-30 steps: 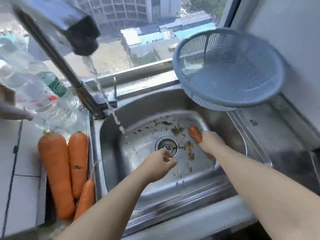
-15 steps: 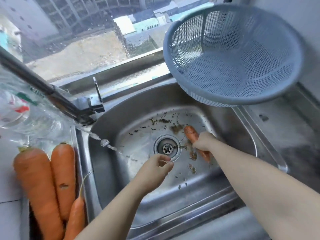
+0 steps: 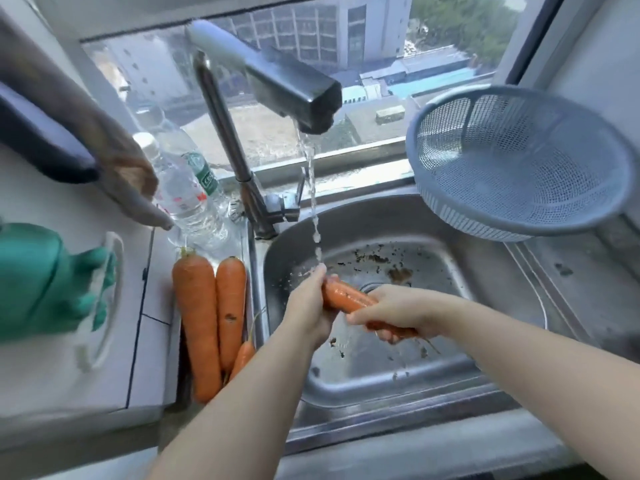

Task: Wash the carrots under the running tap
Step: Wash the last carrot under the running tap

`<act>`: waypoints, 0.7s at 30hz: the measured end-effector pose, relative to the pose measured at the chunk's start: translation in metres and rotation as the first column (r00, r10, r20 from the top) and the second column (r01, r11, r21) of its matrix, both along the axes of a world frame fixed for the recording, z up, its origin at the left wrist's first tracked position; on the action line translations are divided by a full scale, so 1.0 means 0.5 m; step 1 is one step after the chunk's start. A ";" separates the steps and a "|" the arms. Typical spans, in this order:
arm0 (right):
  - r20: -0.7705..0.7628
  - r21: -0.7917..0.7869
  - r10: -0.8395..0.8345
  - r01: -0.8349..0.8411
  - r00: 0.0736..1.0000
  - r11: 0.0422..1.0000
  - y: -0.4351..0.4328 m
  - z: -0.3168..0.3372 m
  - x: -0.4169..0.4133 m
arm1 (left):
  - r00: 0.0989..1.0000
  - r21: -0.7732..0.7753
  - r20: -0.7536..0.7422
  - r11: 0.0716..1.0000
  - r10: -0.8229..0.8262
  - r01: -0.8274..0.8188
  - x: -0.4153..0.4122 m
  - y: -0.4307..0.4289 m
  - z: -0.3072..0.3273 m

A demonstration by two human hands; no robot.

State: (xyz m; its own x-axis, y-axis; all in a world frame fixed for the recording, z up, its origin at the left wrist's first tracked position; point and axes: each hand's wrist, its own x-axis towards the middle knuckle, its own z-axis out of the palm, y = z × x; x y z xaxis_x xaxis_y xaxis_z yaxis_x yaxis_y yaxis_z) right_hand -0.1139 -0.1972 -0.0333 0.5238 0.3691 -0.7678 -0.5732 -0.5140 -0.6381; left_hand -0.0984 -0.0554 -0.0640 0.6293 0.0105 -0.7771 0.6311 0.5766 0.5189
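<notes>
Sink [image 3: 485,341] steel, dirt-flecked, by window [image 3: 381,46] | L hand [image 3: 308,306] + R hand [image 3: 398,311] grip carrot [image 3: 346,297] under tap [image 3: 294,88]

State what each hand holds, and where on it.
One carrot, held by both: the left hand grips its thicker end, the right hand its tapering end.

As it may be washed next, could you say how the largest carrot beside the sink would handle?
The largest carrot looks thick and straight, so probably stiff and weighty. Round, it might roll if pushed, though the second carrot blocks one side.
</notes>
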 end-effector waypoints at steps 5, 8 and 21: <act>0.169 -0.225 0.125 -0.085 0.978 0.971 0.046 0.030 -0.005 | 0.995 -0.057 -0.015 0.994 0.095 -0.095 0.021 0.006 0.003; -0.201 0.073 -0.179 0.197 0.963 0.978 0.050 0.032 -0.001 | 0.992 -0.223 -0.020 0.967 0.125 -0.126 0.029 0.009 0.019; 0.362 -0.739 0.542 -0.120 0.758 0.663 0.108 -0.018 0.025 | 0.994 0.414 -0.086 0.910 0.066 -0.025 0.060 -0.020 -0.057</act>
State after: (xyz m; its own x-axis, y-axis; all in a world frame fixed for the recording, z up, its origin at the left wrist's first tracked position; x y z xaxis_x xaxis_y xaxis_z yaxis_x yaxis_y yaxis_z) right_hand -0.1015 -0.1432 -0.0425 0.8445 0.1316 -0.5191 0.0359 -0.9811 -0.1903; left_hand -0.0683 -0.0653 -0.0923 0.5434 0.3694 -0.7538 0.6678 0.3538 0.6548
